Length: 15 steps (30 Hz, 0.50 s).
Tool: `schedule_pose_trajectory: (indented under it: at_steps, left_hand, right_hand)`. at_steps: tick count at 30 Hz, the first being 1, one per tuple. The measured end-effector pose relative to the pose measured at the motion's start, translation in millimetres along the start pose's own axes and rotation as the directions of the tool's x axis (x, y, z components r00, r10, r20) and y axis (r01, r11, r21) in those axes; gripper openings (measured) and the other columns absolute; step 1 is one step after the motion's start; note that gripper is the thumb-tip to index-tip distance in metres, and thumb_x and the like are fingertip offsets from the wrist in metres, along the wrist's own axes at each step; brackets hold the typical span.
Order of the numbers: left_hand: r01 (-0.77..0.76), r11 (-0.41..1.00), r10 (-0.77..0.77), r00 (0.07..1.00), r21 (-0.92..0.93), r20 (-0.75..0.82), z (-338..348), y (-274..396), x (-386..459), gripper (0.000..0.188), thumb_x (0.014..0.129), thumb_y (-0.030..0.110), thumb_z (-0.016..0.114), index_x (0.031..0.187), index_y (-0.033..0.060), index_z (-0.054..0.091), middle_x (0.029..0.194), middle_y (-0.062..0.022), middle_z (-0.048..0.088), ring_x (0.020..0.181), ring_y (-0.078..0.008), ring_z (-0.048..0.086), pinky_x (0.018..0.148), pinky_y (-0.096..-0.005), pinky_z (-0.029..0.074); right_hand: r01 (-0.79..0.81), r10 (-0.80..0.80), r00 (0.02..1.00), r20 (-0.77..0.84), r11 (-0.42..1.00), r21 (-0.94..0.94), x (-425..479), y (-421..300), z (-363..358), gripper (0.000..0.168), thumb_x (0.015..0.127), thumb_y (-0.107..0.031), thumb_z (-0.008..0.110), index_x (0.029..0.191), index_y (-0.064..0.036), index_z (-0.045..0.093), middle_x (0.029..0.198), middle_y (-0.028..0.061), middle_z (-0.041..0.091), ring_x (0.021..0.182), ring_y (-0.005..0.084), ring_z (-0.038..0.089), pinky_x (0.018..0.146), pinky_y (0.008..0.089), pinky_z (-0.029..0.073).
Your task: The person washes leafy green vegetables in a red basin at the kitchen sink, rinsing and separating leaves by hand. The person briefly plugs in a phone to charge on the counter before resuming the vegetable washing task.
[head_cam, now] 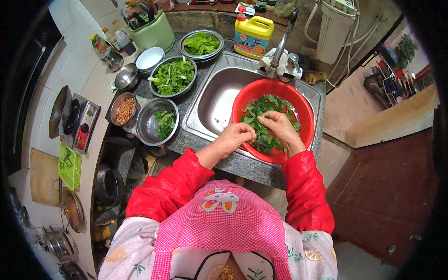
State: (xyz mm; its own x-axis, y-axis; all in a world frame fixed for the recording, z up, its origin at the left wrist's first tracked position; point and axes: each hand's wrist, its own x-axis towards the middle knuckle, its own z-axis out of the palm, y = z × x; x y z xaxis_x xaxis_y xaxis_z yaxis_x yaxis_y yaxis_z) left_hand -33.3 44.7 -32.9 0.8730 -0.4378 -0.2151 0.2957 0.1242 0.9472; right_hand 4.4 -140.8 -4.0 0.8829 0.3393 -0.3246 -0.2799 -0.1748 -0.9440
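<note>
A red plastic basin (308, 115) sits over the right part of a stainless steel sink (224, 91). Dark green leafy greens (267, 105) fill much of it. Over its left rim, my left hand (238, 138) has thumb and fingers pinched together at the greens; the piece in its grasp is mostly hidden. My right hand (281, 129) is above the leaves, a small sprig between thumb and forefinger. To the left, a steel bowl (145, 124) holds a small heap of plucked leaves (165, 124).
Behind that bowl are bowls of cut lettuce (173, 77) and lettuce leaves (201, 43), with a pot of peanuts (125, 110) beside it. A yellow detergent jug (253, 36) stands near the faucet (278, 56). Along the left counter are a gas stove (84, 124) and a green basket (70, 168).
</note>
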Motion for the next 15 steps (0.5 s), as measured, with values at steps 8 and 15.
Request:
schedule_pose_trajectory:
  at_steps: [8,15]
  left_hand:
    - [0.002,0.999,-0.006,0.997,-0.044,-0.078,6.4,9.6,9.5,0.007,0.077,0.009,0.058,0.078,0.0021,0.06,0.073,-0.0029,0.059,0.07,-0.0111,0.055,0.068,-0.0241,0.044]
    - [0.007,0.998,-0.015,0.995,-0.069,-0.103,-0.7,2.3,13.9,0.008,0.077,0.009,0.059,0.079,0.0014,0.06,0.072,-0.0035,0.059,0.068,-0.0114,0.055,0.067,-0.0232,0.044]
  right_hand:
    - [0.047,0.078,0.98,-0.185,0.806,0.59,11.5,13.7,21.7,0.01,0.086,-0.02,0.057,0.082,-0.013,0.052,0.059,-0.0066,0.042,0.043,0.0027,0.032,0.038,0.0181,0.024]
    - [0.241,-0.651,0.714,-0.259,0.576,-0.781,11.6,27.4,26.8,0.015,0.083,-0.019,0.06,0.081,-0.004,0.056,0.066,-0.0005,0.056,0.051,0.0172,0.051,0.049,0.0319,0.042]
